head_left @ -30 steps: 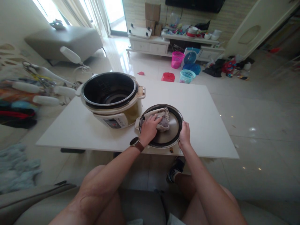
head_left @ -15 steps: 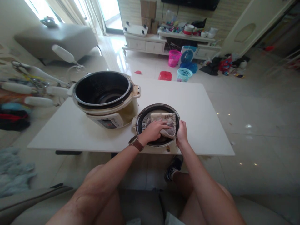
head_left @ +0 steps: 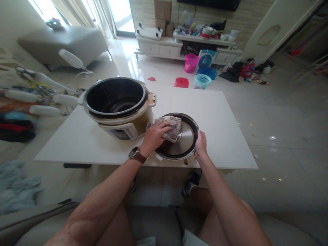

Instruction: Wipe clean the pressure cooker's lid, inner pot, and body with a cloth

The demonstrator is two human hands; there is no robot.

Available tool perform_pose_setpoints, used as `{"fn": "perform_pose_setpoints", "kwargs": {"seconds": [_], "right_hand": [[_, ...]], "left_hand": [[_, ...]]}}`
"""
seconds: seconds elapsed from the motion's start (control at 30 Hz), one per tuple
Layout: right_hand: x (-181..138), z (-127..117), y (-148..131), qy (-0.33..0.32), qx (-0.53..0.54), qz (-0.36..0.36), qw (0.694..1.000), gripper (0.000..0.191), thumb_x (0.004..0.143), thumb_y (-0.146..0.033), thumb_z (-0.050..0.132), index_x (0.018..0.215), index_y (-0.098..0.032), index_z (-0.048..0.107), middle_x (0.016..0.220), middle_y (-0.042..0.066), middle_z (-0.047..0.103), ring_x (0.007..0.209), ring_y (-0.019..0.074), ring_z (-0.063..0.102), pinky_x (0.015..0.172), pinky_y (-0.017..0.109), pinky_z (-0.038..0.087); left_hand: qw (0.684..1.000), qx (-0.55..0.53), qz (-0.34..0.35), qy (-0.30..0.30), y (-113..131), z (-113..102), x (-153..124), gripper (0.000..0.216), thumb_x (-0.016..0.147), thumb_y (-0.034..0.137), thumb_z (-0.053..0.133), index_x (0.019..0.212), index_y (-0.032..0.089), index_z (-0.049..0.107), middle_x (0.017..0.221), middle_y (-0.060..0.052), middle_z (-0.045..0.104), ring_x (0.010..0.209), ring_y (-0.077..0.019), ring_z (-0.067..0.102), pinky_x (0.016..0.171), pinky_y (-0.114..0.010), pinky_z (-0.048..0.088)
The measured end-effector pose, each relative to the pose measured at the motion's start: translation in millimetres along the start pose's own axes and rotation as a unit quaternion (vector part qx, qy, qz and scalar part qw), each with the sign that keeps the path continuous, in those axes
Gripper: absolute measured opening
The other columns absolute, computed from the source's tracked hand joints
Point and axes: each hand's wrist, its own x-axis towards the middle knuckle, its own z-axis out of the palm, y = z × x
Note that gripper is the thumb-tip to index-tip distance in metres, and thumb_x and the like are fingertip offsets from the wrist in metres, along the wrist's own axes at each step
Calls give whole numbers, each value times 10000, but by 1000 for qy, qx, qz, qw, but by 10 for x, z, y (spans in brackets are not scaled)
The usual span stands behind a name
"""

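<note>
Pressing down, my left hand [head_left: 155, 134] grasps the cloth [head_left: 173, 129], which has just slid from the lid [head_left: 185, 140]'s right side to its left, near the cooker [head_left: 123, 120]; so the lid's middle is now less covered. My right hand [head_left: 201, 142] grips its right rim, at the bench [head_left: 210, 116]'s near edge.
</note>
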Motion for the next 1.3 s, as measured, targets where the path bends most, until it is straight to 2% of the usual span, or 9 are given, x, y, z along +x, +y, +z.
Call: {"fn": "perform_pose_setpoints", "kwargs": {"seconds": [0.13, 0.3, 0.4, 0.5, 0.7, 0.9, 1.07, 1.23, 1.3], "right_hand": [[-5, -5, 0, 0, -7, -16, 1000, 432, 872, -663, 575, 928, -241, 648, 928, -18, 660, 973, 202, 580, 942, 363, 464], [-50, 12, -18, 11, -25, -25, 999, 457, 889, -685, 543, 929, -241, 641, 939, -3, 660, 974, 212, 581, 936, 373, 467], [-84, 17, -18, 19, -35, -35, 999, 460, 912, -685, 529, 953, -243, 651, 962, 0, 668, 989, 212, 582, 965, 375, 463], [-93, 8, -8, 14, -38, -33, 999, 459, 907, -684, 535, 955, -244, 655, 948, -7, 661, 966, 208, 575, 970, 376, 463], [-66, 0, 7, 11, -34, -20, 999, 447, 887, -673, 535, 957, -245, 642, 961, -5, 652, 969, 211, 569, 978, 376, 460], [-68, 1, 19, 13, -21, -18, 1000, 441, 894, -675, 539, 963, -251, 638, 958, -6, 658, 970, 212, 581, 960, 372, 471], [-63, 4, 27, 12, -26, -9, 1000, 462, 900, -692, 537, 989, -251, 643, 988, 1, 678, 1009, 218, 596, 951, 365, 476], [-46, 22, 36, 5, -5, 1, 1000, 454, 891, -692, 550, 964, -252, 632, 955, -6, 676, 995, 215, 605, 934, 365, 493], [-46, 27, 32, 9, 1, -1, 1000, 442, 886, -682, 558, 956, -252, 632, 947, -7, 677, 994, 215, 606, 938, 371, 496]], "left_hand": [[998, 30, -7, -49, 60, 168, -32, 749, 791, -73, 520, 1455, 239, 667, 1635, -54, 563, 1556, -339, 462, 1301, -584, 359], [993, 51, -44, -101, 357, 307, -101, 656, 870, 3, 530, 1488, 210, 610, 1577, -144, 602, 1315, -364, 672, 1045, -507, 592], [991, 26, -77, -106, 553, 328, -148, 570, 893, 49, 554, 1439, 195, 633, 1483, -169, 668, 1114, -329, 759, 967, -459, 621], [992, -51, -76, -82, 629, 385, -146, 600, 875, 58, 598, 1455, 206, 629, 1507, -149, 661, 1217, -317, 733, 1076, -444, 583], [976, -193, -89, 34, 505, 500, -14, 617, 883, 47, 581, 1478, 202, 631, 1491, -80, 690, 1413, -247, 632, 1217, -394, 495], [987, -130, -98, 11, 401, 474, 40, 705, 849, -22, 525, 1480, 267, 650, 1605, -25, 594, 1433, -255, 614, 1219, -413, 506], [991, -92, -71, 68, 351, 448, 91, 734, 828, -65, 481, 1472, 245, 652, 1643, -47, 551, 1516, -240, 521, 1277, -425, 438], [997, -58, 29, -37, 357, 524, 74, 783, 789, -81, 498, 1488, 247, 626, 1659, -66, 532, 1590, -310, 419, 1318, -621, 322], [997, -53, 28, -58, 379, 556, 55, 798, 781, -89, 498, 1507, 226, 606, 1674, -87, 511, 1592, -316, 418, 1300, -601, 363]]}}
